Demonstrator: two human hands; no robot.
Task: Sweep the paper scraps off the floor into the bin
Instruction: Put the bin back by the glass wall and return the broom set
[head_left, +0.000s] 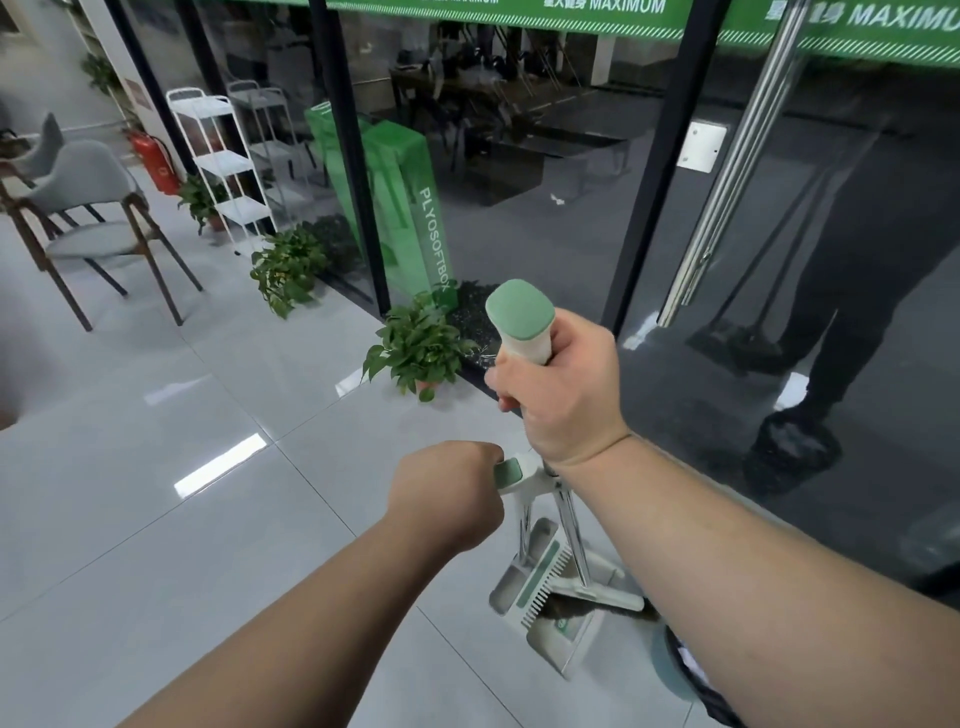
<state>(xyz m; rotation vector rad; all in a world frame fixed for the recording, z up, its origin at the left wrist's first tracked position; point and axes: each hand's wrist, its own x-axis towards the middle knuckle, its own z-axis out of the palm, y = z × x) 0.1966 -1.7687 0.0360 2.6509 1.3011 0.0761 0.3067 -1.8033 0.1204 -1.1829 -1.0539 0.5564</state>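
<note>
Right grip (558, 400) curled round green-capped white broom handle (522, 322); left grip (449, 493) clenched on white-and-green dustpan handle (508, 474). Potted green plant (415, 348), dark glass wall (519, 208) close ahead.

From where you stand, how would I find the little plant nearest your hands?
Follow the glass wall to the tall green box marked PLYOSOFTBOX. The potted plant stands on the floor by that box's bottom end. Two other plants stand further left; this one is nearest the green-topped handle.
</note>
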